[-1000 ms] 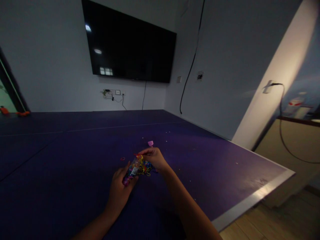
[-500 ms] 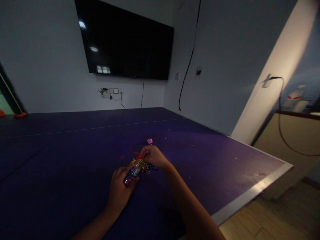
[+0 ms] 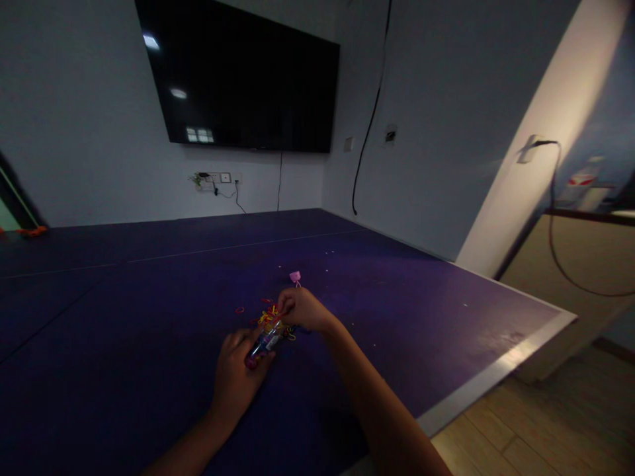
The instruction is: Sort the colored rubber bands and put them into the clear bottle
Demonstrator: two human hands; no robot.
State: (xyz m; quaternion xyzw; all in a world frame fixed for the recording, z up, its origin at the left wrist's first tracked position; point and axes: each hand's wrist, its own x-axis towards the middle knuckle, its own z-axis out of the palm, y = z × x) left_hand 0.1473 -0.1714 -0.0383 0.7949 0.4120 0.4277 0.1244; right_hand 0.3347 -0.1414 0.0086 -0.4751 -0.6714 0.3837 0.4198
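Observation:
My left hand (image 3: 239,367) is wrapped round a small clear bottle (image 3: 266,344) that lies tilted, its mouth pointing away to the right. Coloured rubber bands show through its wall. At that mouth the thumb and fingers of my right hand (image 3: 303,309) are pinched together on rubber bands; how many is too small to tell. A loose pile of red, yellow and dark rubber bands (image 3: 268,315) lies around the mouth, partly hidden by both hands. One red rubber band (image 3: 240,310) rests apart to the left. Just beyond my right hand sits a small pink cap-like piece (image 3: 295,276).
All this is on a wide purple-blue tabletop (image 3: 163,311) with a pale right edge (image 3: 496,370). Small white specks dot the surface. A large black television (image 3: 248,79) hangs on the far wall, and a black cable (image 3: 368,142) dangles at the corner.
The view has shifted slightly. My right fingers stay at the bottle's mouth, where the bands have moved; more red and yellow ones show beyond it. My left hand keeps its hold.

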